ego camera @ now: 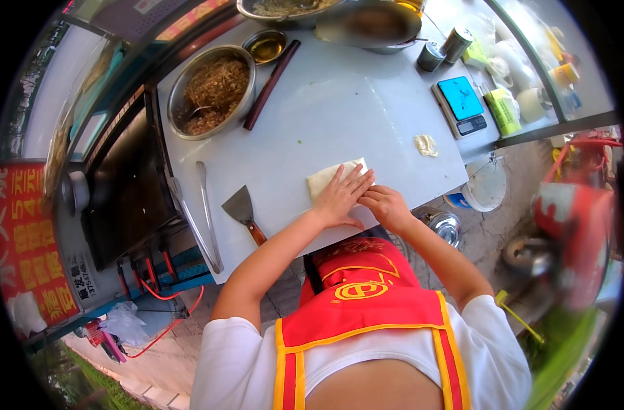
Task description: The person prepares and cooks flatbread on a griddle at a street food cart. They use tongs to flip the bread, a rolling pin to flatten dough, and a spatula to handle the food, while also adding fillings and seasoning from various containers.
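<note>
A flat, roughly square piece of pale dough (319, 180) lies near the front edge of the worktop. My left hand (340, 197) rests flat over it with its fingers spread. Beside it, my right hand (386, 205) has curled fingers at the dough's right edge, touching or close to my left fingertips; whether it pinches the dough is hidden. A scraper with a wooden handle (240, 207) lies left of my left forearm, and metal tongs (204, 215) are farther left. A small scrap of dough (425, 145) sits to the right.
A steel bowl of filling with a spoon (217, 92), a small bowl of oil (265, 47) and a dark rolling pin (272, 84) stand at the back left. A digital scale (460, 106) and shakers (431, 56) are at right. A dark griddle (132, 205) adjoins the worktop's left side.
</note>
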The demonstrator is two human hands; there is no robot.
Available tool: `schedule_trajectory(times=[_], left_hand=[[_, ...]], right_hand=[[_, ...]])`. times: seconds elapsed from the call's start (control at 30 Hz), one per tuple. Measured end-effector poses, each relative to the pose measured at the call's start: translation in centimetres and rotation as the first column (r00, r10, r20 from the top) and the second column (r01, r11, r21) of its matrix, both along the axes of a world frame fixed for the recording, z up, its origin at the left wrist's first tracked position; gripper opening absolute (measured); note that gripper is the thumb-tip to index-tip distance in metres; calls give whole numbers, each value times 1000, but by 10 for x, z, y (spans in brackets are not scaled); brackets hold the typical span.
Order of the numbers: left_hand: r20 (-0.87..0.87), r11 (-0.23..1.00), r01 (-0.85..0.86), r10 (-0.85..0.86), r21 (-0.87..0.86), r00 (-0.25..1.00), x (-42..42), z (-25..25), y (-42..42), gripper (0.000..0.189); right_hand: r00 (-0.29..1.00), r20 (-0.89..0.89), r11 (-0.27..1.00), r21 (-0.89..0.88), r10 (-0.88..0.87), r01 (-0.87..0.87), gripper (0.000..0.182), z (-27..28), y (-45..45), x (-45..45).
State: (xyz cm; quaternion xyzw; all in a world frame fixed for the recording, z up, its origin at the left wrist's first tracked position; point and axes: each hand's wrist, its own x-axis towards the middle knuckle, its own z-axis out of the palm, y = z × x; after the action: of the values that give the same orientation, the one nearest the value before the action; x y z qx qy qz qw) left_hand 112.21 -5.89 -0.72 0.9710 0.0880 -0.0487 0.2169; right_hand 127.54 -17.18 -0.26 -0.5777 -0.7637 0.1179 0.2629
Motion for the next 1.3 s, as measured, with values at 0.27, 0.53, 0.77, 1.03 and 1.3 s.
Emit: schedule_trajectory(times=[0.27,0.53,0.77,1.03,1.3], left_hand=[[-82,974,80,-64,212,995,9,-12,3,106],[101,994,-25,14,108,995,17,-19,-35,80],[273,838,-535,541,-105,795,-28,-11,-36,70],[61,622,-783,782,-7,620,-64,-44,-83,79],[89,661,-750,745,30,661,-72,-47,-91,70]], right_hand=[[980,-176,844,-508,91,-170,15,22,-45,3],[880,-115,839,-379,-461,391,21,50,-14,83],[871,208,873,-114,-445,473,61,29,15,94],[978,166,918,-353,-129,180,92,-4,-28,-11],[946,145,932,-268,289,-244,86,-4,25,-30]])
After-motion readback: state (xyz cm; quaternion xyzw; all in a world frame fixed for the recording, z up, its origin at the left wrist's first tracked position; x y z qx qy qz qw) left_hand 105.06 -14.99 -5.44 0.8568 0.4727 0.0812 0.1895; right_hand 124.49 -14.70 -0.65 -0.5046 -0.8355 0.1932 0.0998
